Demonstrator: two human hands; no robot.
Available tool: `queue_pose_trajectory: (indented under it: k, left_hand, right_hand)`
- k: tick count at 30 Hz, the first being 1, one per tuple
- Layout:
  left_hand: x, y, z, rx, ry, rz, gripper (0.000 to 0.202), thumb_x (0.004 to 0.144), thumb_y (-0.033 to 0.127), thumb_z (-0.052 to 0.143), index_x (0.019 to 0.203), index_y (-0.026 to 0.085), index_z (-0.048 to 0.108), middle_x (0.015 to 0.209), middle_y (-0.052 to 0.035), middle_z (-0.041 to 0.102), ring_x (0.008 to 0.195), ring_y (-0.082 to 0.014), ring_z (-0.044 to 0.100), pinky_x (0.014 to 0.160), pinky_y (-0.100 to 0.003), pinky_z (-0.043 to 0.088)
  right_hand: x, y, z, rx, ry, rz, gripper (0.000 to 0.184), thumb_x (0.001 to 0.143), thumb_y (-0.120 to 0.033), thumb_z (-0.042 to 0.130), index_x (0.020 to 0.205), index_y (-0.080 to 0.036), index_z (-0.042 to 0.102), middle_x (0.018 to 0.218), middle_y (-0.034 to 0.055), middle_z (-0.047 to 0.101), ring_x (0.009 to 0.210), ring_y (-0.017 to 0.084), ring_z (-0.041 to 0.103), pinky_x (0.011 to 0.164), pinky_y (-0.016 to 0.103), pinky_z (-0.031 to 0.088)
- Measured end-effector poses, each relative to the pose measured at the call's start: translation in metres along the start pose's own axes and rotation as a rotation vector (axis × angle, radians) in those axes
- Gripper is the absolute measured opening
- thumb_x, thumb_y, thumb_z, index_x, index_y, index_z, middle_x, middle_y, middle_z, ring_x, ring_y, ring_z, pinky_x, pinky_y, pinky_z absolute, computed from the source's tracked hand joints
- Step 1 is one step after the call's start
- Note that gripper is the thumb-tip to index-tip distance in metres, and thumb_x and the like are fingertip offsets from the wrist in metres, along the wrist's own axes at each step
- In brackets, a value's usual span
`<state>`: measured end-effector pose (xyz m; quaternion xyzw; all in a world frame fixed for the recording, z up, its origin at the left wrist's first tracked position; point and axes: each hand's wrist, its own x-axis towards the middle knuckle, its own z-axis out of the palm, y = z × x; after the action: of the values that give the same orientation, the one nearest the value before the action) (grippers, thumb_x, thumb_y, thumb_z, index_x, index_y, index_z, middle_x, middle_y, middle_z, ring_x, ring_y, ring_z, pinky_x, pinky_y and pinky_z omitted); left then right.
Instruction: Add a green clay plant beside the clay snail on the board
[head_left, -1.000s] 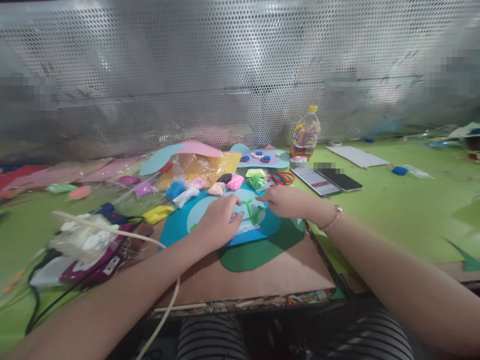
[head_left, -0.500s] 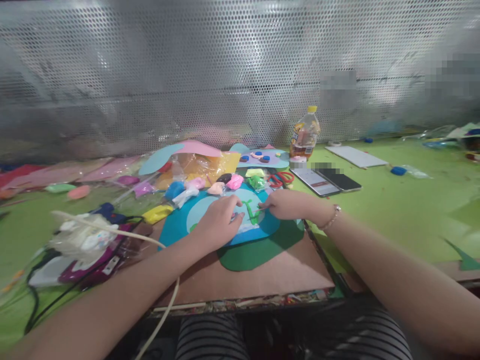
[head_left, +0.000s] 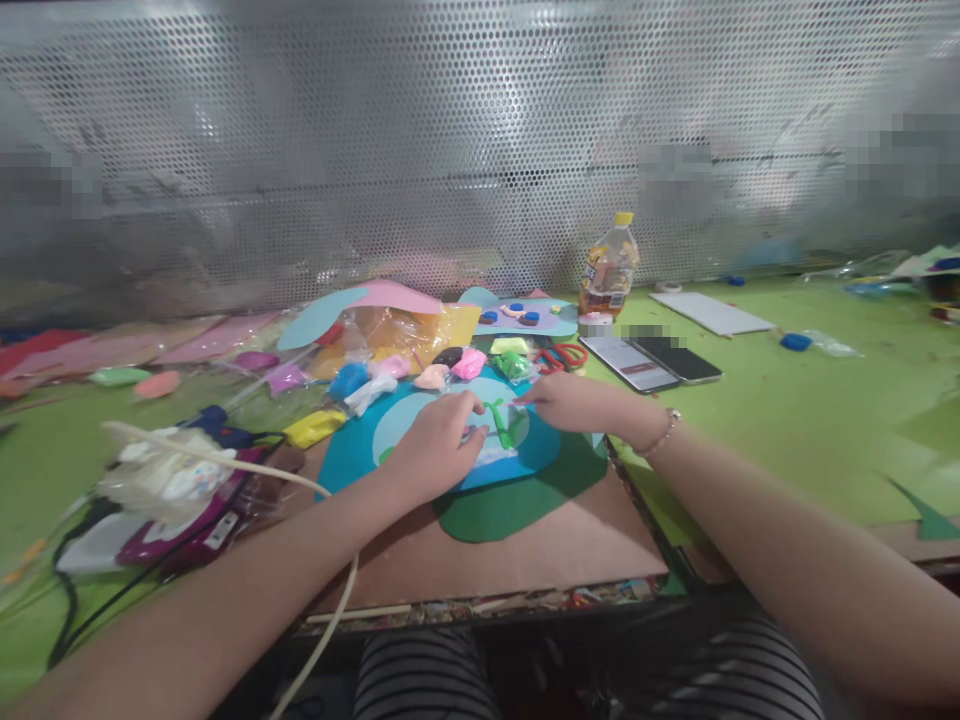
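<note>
A blue paper cutout with a light blue oval lies in front of me, bearing a green clay stem with leaves. My left hand rests on the left part of the oval, its thumb and index finger apart beside the stem; its other fingers are hidden. My right hand comes in from the right, closed in a pinch on a thin pinkish stick. The stick's tip points left at the upper part of the clay stem. Below the cutout lies a dark green paper.
Several bagged clay lumps, such as a yellow one, lie behind and left. Red-handled scissors, a phone and a bottle stand or lie behind my right hand. A pale cable crosses near my left forearm.
My right hand has shifted slightly up and away, and the stick's tip has moved a little higher along the green stem. My left hand stays in place.
</note>
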<state>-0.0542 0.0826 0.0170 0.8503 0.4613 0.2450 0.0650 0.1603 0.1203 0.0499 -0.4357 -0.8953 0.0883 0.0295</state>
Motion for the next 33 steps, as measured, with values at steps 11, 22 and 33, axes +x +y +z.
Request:
queue_pose_trajectory:
  k: [11,22,33]
  left_hand:
    - [-0.003,0.001,0.001,-0.014,-0.057,0.083,0.018,0.087,0.026,0.044,0.103,0.019,0.048,0.107,-0.0078,0.057,0.102,-0.0231,0.053,0.086,-0.04,0.045]
    - [-0.007,0.01,-0.008,-0.012,-0.297,0.487,0.037,0.089,0.037,0.048,0.12,0.017,0.05,0.126,-0.0103,0.052,0.118,-0.0237,0.046,0.102,-0.038,0.033]
    - [-0.015,0.026,-0.011,0.021,-0.503,0.584,0.068,0.084,0.054,0.051,0.139,0.019,0.033,0.143,-0.0083,0.037,0.128,-0.0262,0.036,0.107,-0.04,0.022]
  right_hand:
    - [0.008,-0.003,0.004,0.404,0.313,0.042,0.036,0.093,-0.037,0.031,0.088,-0.018,0.061,0.087,0.0065,0.064,0.08,0.018,0.057,0.072,0.029,0.042]
    - [0.019,0.004,0.022,0.748,0.522,-0.038,0.03,0.082,-0.02,0.041,0.109,-0.021,0.052,0.083,0.0025,0.057,0.073,0.015,0.055,0.071,0.031,0.047]
    - [0.011,-0.007,0.01,1.133,0.309,0.015,0.017,0.084,-0.027,0.043,0.093,-0.016,0.052,0.072,0.003,0.064,0.053,0.011,0.057,0.053,0.023,0.043]
